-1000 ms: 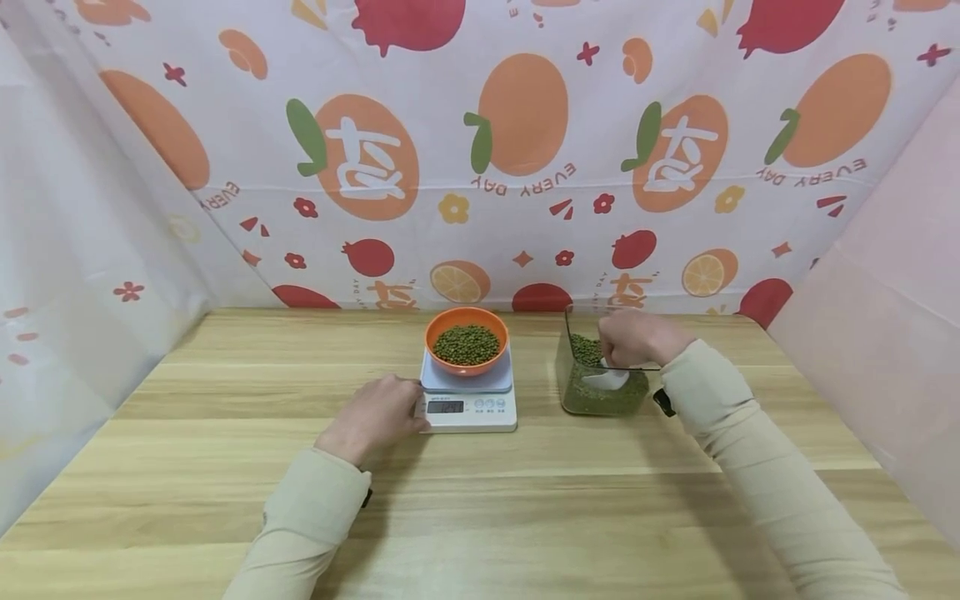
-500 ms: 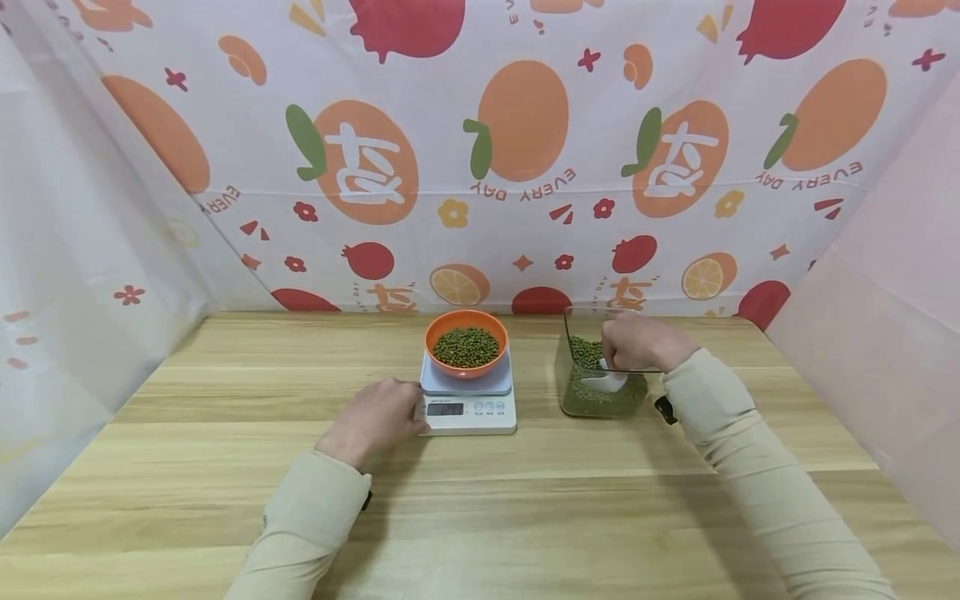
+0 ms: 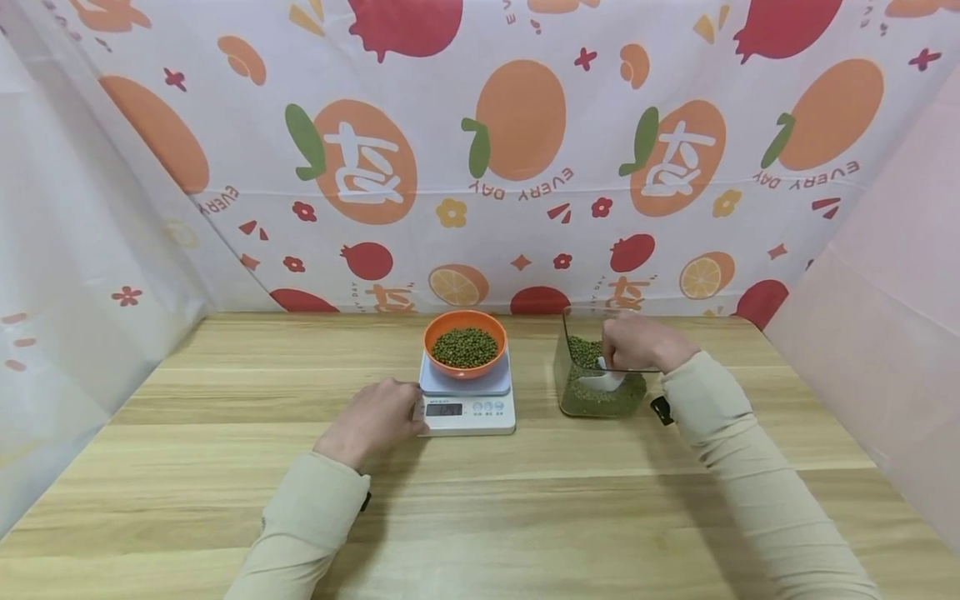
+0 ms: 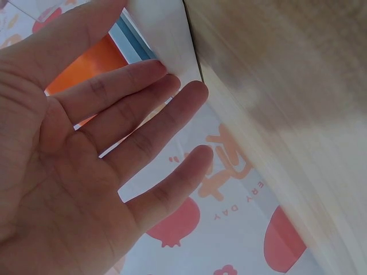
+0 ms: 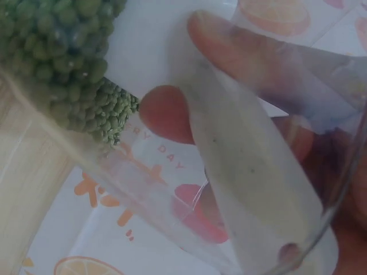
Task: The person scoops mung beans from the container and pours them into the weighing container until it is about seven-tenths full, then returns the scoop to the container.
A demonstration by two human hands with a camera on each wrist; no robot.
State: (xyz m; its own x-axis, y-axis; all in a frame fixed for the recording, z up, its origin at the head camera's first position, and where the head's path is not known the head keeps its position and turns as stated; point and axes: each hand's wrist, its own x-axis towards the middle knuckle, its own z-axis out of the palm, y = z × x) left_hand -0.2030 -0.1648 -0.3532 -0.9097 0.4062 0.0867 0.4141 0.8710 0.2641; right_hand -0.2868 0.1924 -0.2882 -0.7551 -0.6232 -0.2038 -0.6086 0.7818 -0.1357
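The right grip (image 3: 640, 340) is pinching a white scoop (image 3: 602, 381) inside the clear bin (image 3: 567, 390) of green beans (image 3: 583, 352); the left grip (image 3: 375, 418), fingers loosely extended, is touching the scale (image 3: 459, 424) under the orange bowl (image 3: 462, 372).

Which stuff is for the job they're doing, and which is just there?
For the job:
white scoop, held in the right grip
clear container with green beans in it
orange bowl, with more green beans
white scale, under the orange bowl

Just there:
fruit-patterned cloth, behind
wooden table, underneath
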